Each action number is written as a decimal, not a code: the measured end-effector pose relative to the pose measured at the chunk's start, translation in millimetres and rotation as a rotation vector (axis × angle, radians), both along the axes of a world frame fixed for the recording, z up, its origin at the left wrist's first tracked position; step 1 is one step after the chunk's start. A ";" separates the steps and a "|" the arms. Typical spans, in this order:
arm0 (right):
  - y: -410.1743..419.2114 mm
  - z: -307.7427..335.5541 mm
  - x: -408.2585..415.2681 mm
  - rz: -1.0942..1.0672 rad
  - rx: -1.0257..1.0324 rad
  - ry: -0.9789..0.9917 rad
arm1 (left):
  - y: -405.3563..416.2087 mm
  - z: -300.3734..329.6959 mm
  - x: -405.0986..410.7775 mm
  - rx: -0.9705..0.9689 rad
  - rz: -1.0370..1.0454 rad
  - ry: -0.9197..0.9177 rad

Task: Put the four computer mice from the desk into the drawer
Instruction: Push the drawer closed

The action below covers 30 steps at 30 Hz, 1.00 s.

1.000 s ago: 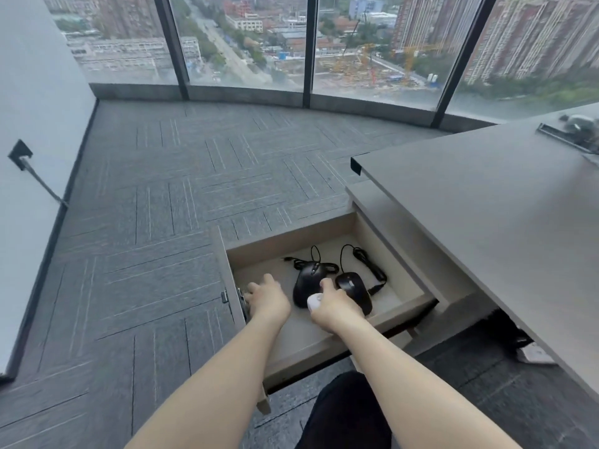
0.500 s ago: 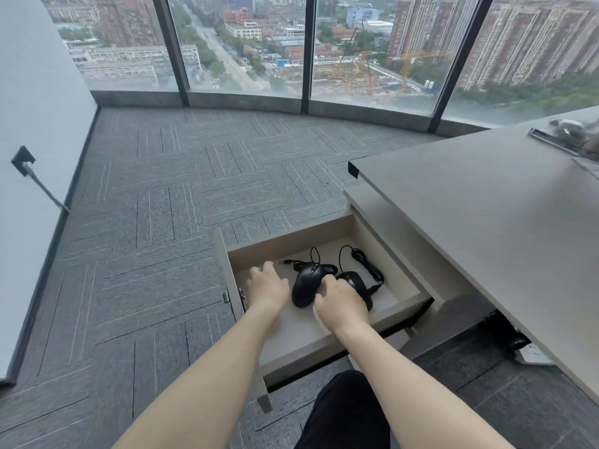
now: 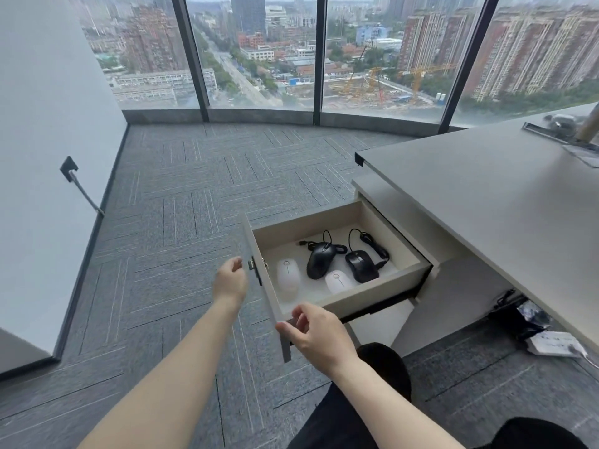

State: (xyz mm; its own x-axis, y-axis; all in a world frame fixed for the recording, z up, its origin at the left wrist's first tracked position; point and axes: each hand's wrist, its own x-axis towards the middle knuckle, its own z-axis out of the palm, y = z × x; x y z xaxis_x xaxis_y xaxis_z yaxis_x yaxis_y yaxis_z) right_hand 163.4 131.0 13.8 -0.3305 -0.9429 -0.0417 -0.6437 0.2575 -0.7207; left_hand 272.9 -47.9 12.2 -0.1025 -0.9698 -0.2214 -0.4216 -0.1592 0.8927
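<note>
The beige drawer [image 3: 376, 293] stands pulled out from under the grey desk [image 3: 486, 196]. Inside lie two white mice, one at the left [image 3: 287, 274] and one nearer the front wall [image 3: 337, 281], and two black corded mice, one in the middle [image 3: 321, 260] and one to the right [image 3: 361, 265]. My left hand [image 3: 230, 280] hovers outside the drawer's left face by the lock, fingers loosely curled and empty. My right hand [image 3: 316, 333] hangs just below the drawer's front corner, fingers apart, holding nothing.
A cable tray with dark items [image 3: 564, 134] sits at the desk's far right. Under the desk lie a black cable bundle [image 3: 522, 314] and a white power strip [image 3: 554, 343]. Grey carpet [image 3: 181, 222] stretches to the windows; a white wall [image 3: 42, 157] stands left.
Both hands have come out of the drawer, leaving two white mice inside. The left hand moved out to the drawer's side, the right drew back below its front corner.
</note>
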 end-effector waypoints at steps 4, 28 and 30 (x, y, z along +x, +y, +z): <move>3.3 -8.8 16.9 -0.007 0.041 0.082 | 19.0 -12.2 -0.7 0.218 -0.066 0.204; 31.6 -21.4 -104.6 -0.629 0.112 0.030 | 57.4 -15.4 -168.1 0.409 -0.312 0.437; 34.3 -23.7 -120.7 -0.720 0.116 -0.002 | 58.4 -15.6 -188.4 0.428 -0.345 0.431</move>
State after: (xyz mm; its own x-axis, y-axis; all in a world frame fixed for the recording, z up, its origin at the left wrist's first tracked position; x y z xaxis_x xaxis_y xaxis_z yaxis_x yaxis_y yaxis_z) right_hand 42.7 165.3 -9.9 -0.8670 -0.4813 -0.1291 -0.2849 0.6913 -0.6640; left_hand 84.5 10.5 -3.5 -0.5532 -0.7028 -0.4472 -0.1335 -0.4550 0.8804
